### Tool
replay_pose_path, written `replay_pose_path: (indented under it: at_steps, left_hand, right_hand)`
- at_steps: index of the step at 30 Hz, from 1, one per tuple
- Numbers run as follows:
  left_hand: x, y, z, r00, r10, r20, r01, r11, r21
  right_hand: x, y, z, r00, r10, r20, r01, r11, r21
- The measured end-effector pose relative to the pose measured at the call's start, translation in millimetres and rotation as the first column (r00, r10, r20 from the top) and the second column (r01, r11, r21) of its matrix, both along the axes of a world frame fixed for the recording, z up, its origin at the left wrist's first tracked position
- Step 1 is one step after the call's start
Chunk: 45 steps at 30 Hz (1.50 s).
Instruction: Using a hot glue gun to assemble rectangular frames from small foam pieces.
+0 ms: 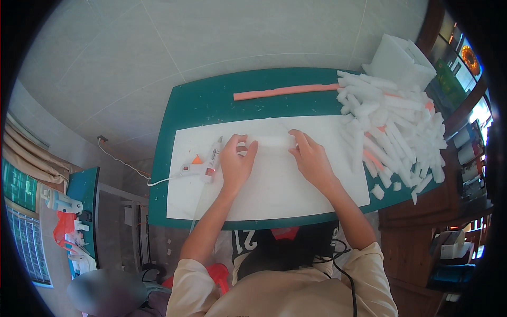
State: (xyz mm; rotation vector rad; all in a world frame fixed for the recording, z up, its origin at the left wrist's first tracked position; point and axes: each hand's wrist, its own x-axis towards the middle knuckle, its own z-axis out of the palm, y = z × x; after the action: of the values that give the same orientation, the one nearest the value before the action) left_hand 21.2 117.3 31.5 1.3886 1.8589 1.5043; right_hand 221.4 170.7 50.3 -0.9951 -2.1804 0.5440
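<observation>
Between my hands, just above the white sheet, is a pale white foam strip that hardly stands out from the sheet. My left hand pinches its left end with curled fingers. At the other end, the thumb and fingers of my right hand close on the strip. A white hot glue gun lies to the left of my left hand, its nozzle pointing away from me. From its back a clear glue stick sticks out toward me.
Many white foam strips, some pink, are heaped at the table's right. A white foam block stands behind them. One long pink foam strip lies along the far side of the green table. A white cord runs off left. Another person is at lower left.
</observation>
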Motion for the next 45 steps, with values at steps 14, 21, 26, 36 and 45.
replay_pose_path:
  at_steps: [14,21,26,36,45]
  left_hand:
    - [2.3,-0.3,-0.2,1.0,0.009,-0.022,-0.008,0.999,0.041]
    - [9.5,20.2,10.2,0.999,0.028,-0.045,-0.022,0.991,0.13]
    - [8.2,40.8,2.0,0.997,0.045,-0.062,-0.035,0.989,0.145]
    - [8.0,41.2,-11.2,0.996,0.082,0.042,-0.087,0.988,0.129]
    - [8.9,38.1,-14.7,0.996,0.073,-0.045,-0.062,0.977,0.202]
  right_hand:
    - [1.9,1.9,-2.3,1.0,-0.002,-0.022,0.003,0.998,0.06]
    - [6.4,18.2,15.5,0.998,-0.006,-0.066,0.005,1.0,-0.011]
    - [7.3,41.4,4.9,0.999,-0.017,-0.041,0.018,0.999,0.031]
    - [7.9,54.2,-7.8,0.971,-0.034,-0.237,-0.018,0.976,-0.217]
    - [9.3,51.3,-20.1,0.929,-0.118,-0.35,-0.005,0.944,-0.331]
